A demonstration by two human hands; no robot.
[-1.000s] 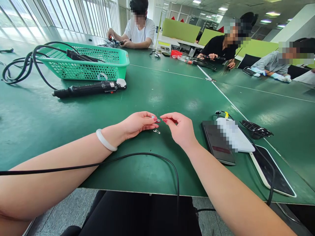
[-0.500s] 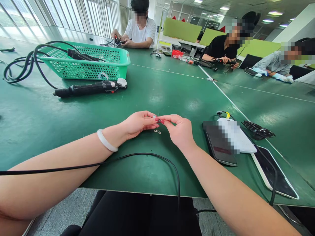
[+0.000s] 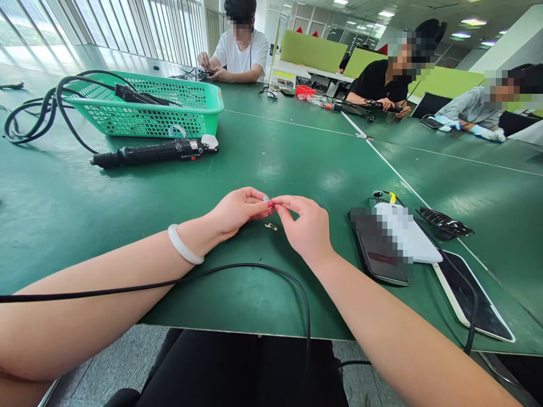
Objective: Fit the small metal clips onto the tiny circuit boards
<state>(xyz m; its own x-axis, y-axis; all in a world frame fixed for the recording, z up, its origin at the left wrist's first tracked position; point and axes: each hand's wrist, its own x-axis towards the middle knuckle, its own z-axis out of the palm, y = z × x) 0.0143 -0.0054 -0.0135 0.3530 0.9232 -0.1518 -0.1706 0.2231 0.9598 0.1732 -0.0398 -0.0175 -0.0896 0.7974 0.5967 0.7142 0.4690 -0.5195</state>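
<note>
My left hand (image 3: 238, 212) is closed in a pinch, thumb against forefinger, with a white bangle (image 3: 184, 245) at the wrist. Fingertip to fingertip with it, my right hand (image 3: 306, 225) pinches at the same spot. A very small part shows between the fingertips, a bit of it pale; the fingers cover the rest, so I cannot tell its kind. On the green table (image 3: 271, 169) just below the fingertips lies a small metal piece (image 3: 271, 226), thin and shaped like a clip. Neither hand touches it.
A green plastic basket (image 3: 210, 116) holds a black cable and device; a black electric screwdriver (image 3: 155, 152) lies before it. Phones (image 3: 377, 254) and a white case (image 3: 418, 246) lie at right. A black cable (image 3: 250, 264) crosses my left forearm. Several co-workers sit at the far side.
Both hands have risen slightly and stay pinched together; the right fingers have shifted a little. The dark part seen between the fingertips earlier is now mostly covered.
</note>
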